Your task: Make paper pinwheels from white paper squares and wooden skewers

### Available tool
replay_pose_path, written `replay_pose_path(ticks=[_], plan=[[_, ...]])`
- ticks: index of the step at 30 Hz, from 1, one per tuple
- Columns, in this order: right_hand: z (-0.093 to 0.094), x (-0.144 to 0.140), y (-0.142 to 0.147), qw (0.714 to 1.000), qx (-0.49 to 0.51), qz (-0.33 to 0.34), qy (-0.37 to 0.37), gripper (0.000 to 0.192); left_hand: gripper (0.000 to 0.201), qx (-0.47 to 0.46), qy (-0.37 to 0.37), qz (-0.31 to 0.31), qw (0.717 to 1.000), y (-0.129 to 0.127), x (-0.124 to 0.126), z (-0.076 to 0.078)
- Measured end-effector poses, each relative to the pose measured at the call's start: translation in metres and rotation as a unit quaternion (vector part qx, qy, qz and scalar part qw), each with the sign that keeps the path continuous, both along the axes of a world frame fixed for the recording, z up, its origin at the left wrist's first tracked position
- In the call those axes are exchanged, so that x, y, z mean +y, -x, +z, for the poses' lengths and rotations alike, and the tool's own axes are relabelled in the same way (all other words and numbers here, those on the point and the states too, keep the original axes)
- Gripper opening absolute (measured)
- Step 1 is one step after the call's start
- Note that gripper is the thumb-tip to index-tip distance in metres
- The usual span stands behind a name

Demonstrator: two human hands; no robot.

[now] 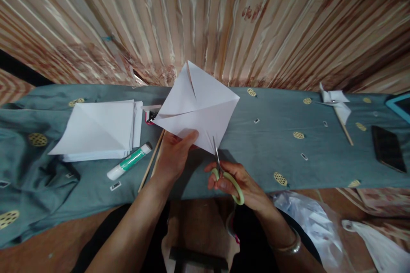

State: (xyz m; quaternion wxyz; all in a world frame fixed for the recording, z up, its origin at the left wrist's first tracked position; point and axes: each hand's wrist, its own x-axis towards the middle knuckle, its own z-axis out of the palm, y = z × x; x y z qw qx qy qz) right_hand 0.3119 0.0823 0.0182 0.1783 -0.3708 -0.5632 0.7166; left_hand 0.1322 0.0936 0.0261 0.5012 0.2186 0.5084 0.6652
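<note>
My left grip is closed on the lower edge of a white paper square, thumb on top and fingers behind, holding it tilted up above the table's near edge, about midway along. The paper carries crease lines and a slit already running in from its top corner toward the centre. My right grip is wrapped through the pale green handles of the scissors, and I see the blades pointing up and away from me with their tips meeting the paper's bottom corner. I cannot tell how far the blades are parted, since they look thin and nearly together. A bangle sits on my right wrist.

The table is covered by a grey-blue cloth with yellow dotted ovals. Toward its left end lies a stack of white paper, the top sheet folded to a triangle. Just beside the stack, nearer to me, a glue stick with a green label lies slanted. Two thin wooden sticks lie between the glue stick and my left wrist, reaching to the near edge. A small pink and white object peeks out behind the held paper; I cannot make out what it is. Toward the right end rests a finished paper pinwheel on a stick, and further right a dark phone lies flat. A blue-edged tablet shows at the far right corner. A clear plastic bag with paper scraps hangs below the near edge on my right.
</note>
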Motion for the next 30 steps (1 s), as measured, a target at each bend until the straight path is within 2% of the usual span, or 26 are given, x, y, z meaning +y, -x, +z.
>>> replay_pose_path(ticks=[5,10,18,24,30], plan=[[0.0004,-0.0006,0.0011,1.0,0.007,-0.015,0.002,0.048,0.027,-0.006,-0.005,-0.002,1.0,-0.0005,-0.0002,-0.0003],[0.0012,-0.0013,0.0017,1.0,0.009,-0.014,-0.003,0.045,0.022,0.005,-0.011,0.005,1.0,0.0004,-0.0009,-0.0036],[0.0029,-0.0008,0.0016,1.0,-0.009,0.009,0.011,0.051,0.023,0.009,-0.031,-0.014,0.999,0.0008,-0.0009,-0.0035],[0.0016,-0.0007,0.0001,1.0,-0.015,0.012,0.0,0.053,0.024,-0.001,-0.02,-0.016,1.0,-0.0004,-0.0011,-0.0004],[0.0015,-0.0011,0.0008,1.0,-0.012,0.003,0.006,0.056,0.02,0.005,-0.027,-0.018,0.999,-0.0001,-0.0014,-0.0037]])
